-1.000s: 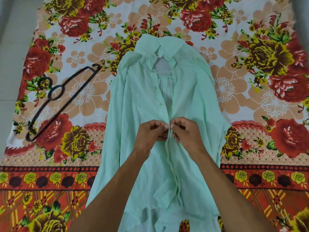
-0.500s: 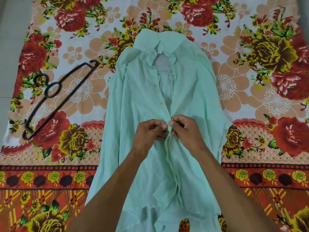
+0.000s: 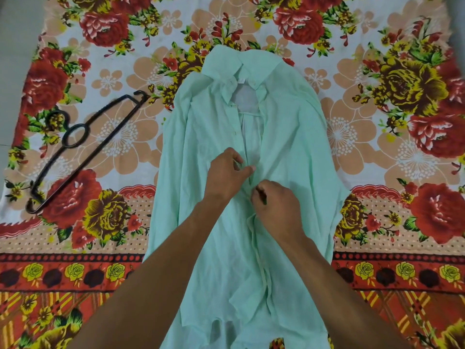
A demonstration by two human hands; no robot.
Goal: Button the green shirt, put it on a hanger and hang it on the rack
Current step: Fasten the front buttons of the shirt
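- The flowered bedsheet [image 3: 377, 147] is spread flat, giving a broad work surface.
- The green shirt [image 3: 289, 137] lies on it front up, collar away from the person, so the two front edges meet down the middle; the upper part gapes open, not yet buttoned.
- The black hanger [image 3: 100, 145] lies to the left, apart from the shirt, within reach for the next step (no rack is in view).
- The right hand [image 3: 279, 210] pinches the front edge mid-chest, probably steadying a buttonhole.
- The left hand [image 3: 226, 177] curls just above it; whether it nips cloth, I cannot tell.
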